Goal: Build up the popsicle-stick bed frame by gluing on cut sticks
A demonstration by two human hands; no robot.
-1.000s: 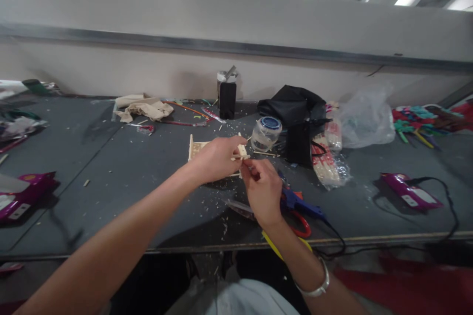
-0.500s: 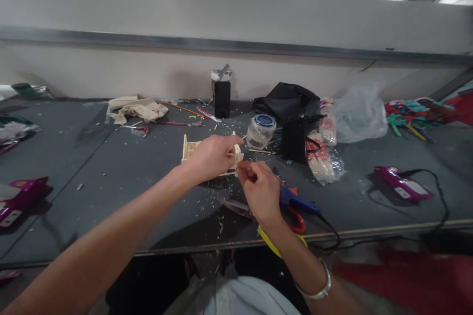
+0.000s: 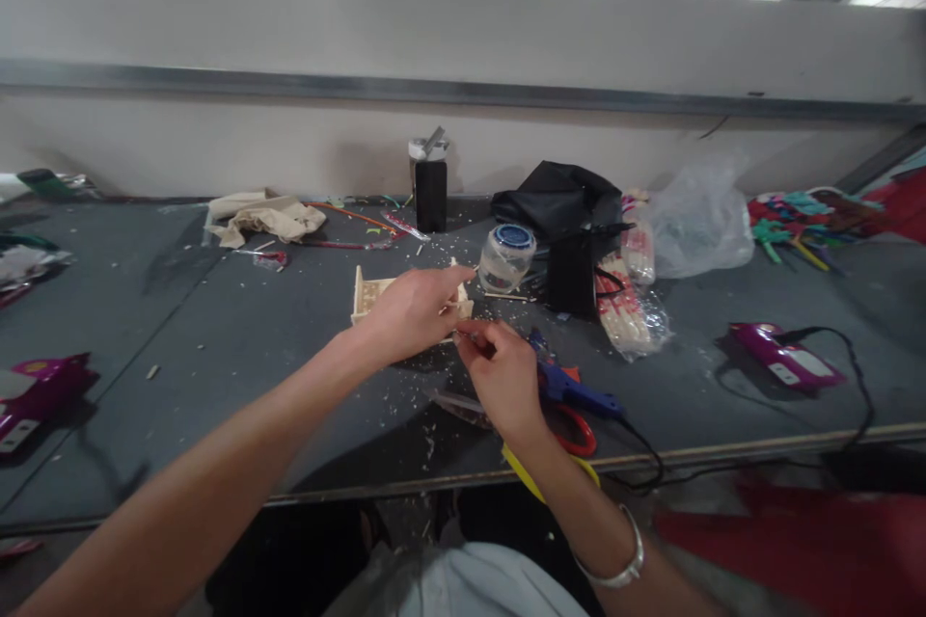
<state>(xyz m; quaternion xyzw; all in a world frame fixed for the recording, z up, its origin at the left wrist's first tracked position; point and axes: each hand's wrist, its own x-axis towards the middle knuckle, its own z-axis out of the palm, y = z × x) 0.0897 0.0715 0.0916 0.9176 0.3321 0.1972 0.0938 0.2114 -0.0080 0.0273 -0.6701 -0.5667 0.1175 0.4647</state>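
Note:
A small structure of pale wooden sticks (image 3: 370, 293) rests on the dark table, its middle covered by my left hand (image 3: 416, 308). The fingers of that hand are closed on the structure's right end. Close against the same end, my right hand (image 3: 502, 371) has thumb and fingertips pinched together; whatever is between them is too small to make out. Just right of that hand lies a blue glue gun (image 3: 579, 392) with its cord, beside red-handled scissors (image 3: 579, 434). A clear jar with a blue lid (image 3: 506, 260) stands behind my hands.
Black bag (image 3: 557, 198), packs of wooden sticks (image 3: 628, 308) and a clear plastic bag (image 3: 701, 227) lie to the right. A black phone (image 3: 431, 197) leans upright at the back. Beige cloth (image 3: 267, 217) sits back left. Purple boxes (image 3: 785, 354) lie at both sides. Wood scraps litter the table.
My right hand has shifted slightly left, closer under the structure's right end. My left hand keeps its hold. The whole view has moved a little.

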